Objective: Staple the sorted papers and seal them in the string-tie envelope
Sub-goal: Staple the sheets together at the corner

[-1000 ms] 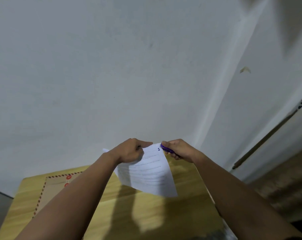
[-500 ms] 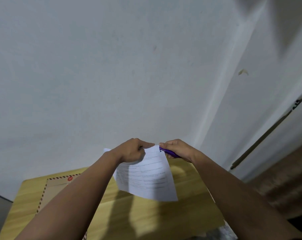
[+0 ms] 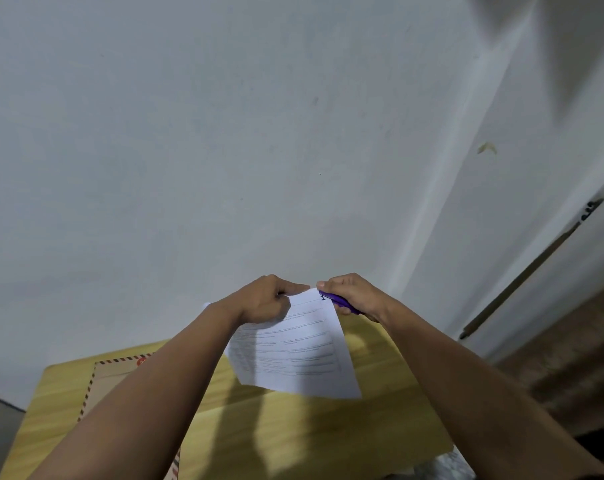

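White papers [image 3: 293,344] hang in the air above the table [image 3: 293,431], printed side toward me, with lines of text and a dark "1" near their top right corner. My left hand [image 3: 264,301] grips the papers along their top edge, fingers curled over the front of the sheet and the thumb pointing toward the right hand. My right hand [image 3: 351,294] is curled round a purple stapler [image 3: 338,301], and the stapler's nose meets the papers right at that numbered corner; I cannot tell whether its mouth is already pressed down on the sheets. My two hands sit close together at the top of the papers, nearly touching, with both forearms reaching up from the bottom of the view. The lower part of the papers hangs free and tilts, its bottom right corner well above the table and casting a shadow on the wood. The table is pale yellow wood, pushed against a plain grey-white wall [image 3: 224,150]. On the table, left of the papers and partly hidden under my left forearm, lies the brown envelope [image 3: 110,379], flat, with a red and dark striped border and a red disc showing near its top edge. Right of the table a brownish floor [image 3: 570,368] shows below the wall.
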